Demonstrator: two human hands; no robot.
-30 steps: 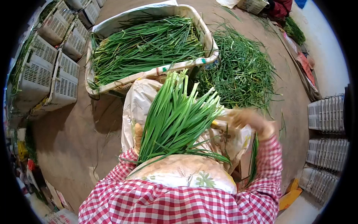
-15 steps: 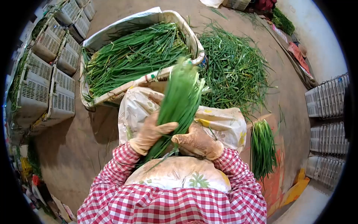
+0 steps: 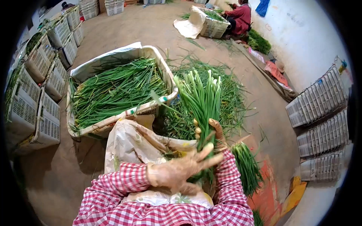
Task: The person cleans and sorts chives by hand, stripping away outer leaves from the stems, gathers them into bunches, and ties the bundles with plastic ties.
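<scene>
A bunch of garlic chives stands upright in front of me, its pale stem ends at the top. My right hand, in a dirty tan glove, is wrapped round it from the right, fingertips showing on the far side. My left hand, gloved too and slightly blurred, lies across the lower leaves with fingers spread; whether it touches them I cannot tell. A patterned plastic sheet covers my lap. Another chive bunch lies on the floor to the right.
A lined crate full of chives stands front left. Loose leaves are heaped beside it. Crates line the left side, stacked crates the right wall. A person sits at the back by another crate.
My left hand has let go of the chives and spread its fingers. My right hand now holds the bunch, farther right, with stem ends clearly visible. The view has tilted up, showing the other person.
</scene>
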